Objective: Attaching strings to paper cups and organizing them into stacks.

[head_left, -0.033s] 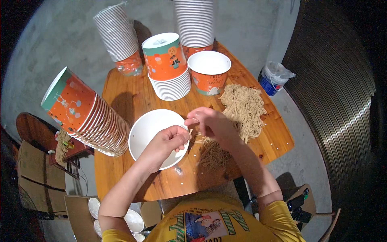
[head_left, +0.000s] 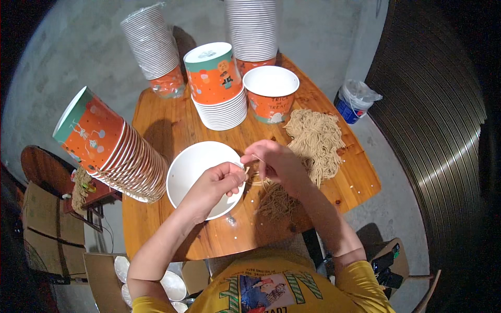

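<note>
Here, at mid-frame, pinching tan cord (head_left: 247, 170) in the left hand (head_left: 224, 180) by a white-lined bucket (head_left: 183, 169), with an indiscernible grip in the curled right hand (head_left: 267, 159).

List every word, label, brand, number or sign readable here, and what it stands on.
The wording itself is not copied, only placed.
Open orange bucket: dark lettering on its side, readable.
Yellow shirt: large green-striped letters and small dark print, some cut off at the picture's lower edge.
Blue pail: pale markings, too small to read.
</note>
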`<state>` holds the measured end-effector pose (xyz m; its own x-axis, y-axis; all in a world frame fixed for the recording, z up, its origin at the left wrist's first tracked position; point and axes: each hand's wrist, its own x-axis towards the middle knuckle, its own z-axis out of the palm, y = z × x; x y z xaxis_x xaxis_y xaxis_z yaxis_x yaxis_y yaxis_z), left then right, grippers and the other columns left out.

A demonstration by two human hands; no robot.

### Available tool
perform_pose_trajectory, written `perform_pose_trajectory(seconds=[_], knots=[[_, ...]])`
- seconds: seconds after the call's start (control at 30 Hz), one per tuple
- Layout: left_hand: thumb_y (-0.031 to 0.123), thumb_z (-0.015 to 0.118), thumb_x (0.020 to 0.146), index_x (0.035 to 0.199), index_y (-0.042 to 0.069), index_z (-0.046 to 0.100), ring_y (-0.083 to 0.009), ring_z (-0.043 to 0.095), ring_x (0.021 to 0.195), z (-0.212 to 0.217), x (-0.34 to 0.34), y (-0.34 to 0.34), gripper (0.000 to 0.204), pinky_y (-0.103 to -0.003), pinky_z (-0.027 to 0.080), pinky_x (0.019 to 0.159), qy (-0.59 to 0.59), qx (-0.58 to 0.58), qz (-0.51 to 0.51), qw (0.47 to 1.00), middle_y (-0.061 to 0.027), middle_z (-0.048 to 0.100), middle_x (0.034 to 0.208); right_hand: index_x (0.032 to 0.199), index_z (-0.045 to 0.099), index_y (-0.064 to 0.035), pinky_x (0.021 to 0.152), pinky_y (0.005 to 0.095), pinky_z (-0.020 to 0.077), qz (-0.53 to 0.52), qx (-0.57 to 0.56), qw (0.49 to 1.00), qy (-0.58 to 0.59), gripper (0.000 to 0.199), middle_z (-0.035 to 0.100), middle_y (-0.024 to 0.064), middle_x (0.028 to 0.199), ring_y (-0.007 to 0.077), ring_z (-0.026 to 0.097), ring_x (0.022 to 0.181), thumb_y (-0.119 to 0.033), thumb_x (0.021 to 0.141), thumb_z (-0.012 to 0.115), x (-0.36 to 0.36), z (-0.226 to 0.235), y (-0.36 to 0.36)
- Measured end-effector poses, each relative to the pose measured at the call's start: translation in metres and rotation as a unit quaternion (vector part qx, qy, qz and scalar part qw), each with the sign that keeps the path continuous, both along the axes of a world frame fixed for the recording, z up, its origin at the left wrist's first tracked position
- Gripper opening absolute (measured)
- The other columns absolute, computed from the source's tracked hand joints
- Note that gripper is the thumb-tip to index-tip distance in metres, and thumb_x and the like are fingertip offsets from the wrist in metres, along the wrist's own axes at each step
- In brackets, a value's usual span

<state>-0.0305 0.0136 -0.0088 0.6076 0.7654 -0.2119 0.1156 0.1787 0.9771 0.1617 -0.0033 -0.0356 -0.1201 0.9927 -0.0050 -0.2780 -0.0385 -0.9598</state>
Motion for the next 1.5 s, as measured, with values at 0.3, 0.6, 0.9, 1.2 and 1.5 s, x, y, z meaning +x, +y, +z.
perform_pose_trajectory(seconds=[0.3,0.6,0.9,1.2,1.5], knots=[[0.018,0.058,0.091,0.092,0.006,0.058,-0.0035,0.049,0.067,0.000,0.000,0.003,0.012,-0.017,0.041,0.062,0.000,-0.013,0.005,1.000,0.0026,0.057,0.078,0.085,0.060,-0.0063,0.053,0.0216,0.0349,-0.103,0.281,0.916,-0.266,0.010,0.049,-0.0023,0.069,0.0059,0.045,0.059,-0.002,0.078,0.065,-0.011,-0.005,-0.018],[0.011,0.054,0.091,0.096,0.005,0.056,-0.0075,0.060,0.074,0.003,-0.005,0.010,0.009,-0.018,0.051,0.063,-0.082,-0.190,-0.004,0.978,-0.0017,0.061,0.086,0.081,0.060,-0.0087,0.050,0.0270,0.0403,-0.175,0.391,0.834,-0.347,0.014,0.051,0.0026,0.068,0.0134,0.049,0.055,0.000,0.073,0.067,-0.034,-0.014,-0.032],[0.003,0.055,0.088,0.100,0.005,0.053,-0.0088,0.057,0.079,0.005,-0.004,0.008,0.013,-0.020,0.049,0.067,-0.041,-0.098,-0.011,0.994,-0.0015,0.058,0.092,0.088,0.058,-0.0064,0.052,0.0232,0.0426,-0.107,0.124,0.974,-0.155,0.003,0.055,0.0005,0.069,0.0084,0.053,0.058,-0.005,0.085,0.058,-0.020,-0.019,-0.037],[0.001,0.053,0.086,0.103,0.005,0.052,-0.0096,0.051,0.079,0.003,0.003,-0.002,0.018,-0.024,0.043,0.073,0.095,0.269,0.009,0.958,-0.0009,0.053,0.083,0.096,0.053,-0.0060,0.054,0.0276,0.0401,-0.125,0.172,0.959,-0.187,0.014,0.051,-0.0010,0.067,0.0095,0.048,0.057,-0.011,0.084,0.059,-0.008,-0.022,-0.021],[0.000,0.054,0.086,0.106,0.005,0.051,-0.0102,0.052,0.078,-0.001,0.008,-0.001,0.021,-0.025,0.044,0.072,0.063,0.265,0.030,0.962,-0.0009,0.053,0.081,0.084,0.054,-0.0061,0.056,0.0304,0.0434,-0.133,0.232,0.919,-0.290,0.012,0.055,0.0063,0.068,0.0178,0.054,0.060,-0.012,0.083,0.064,-0.015,-0.005,-0.026]])
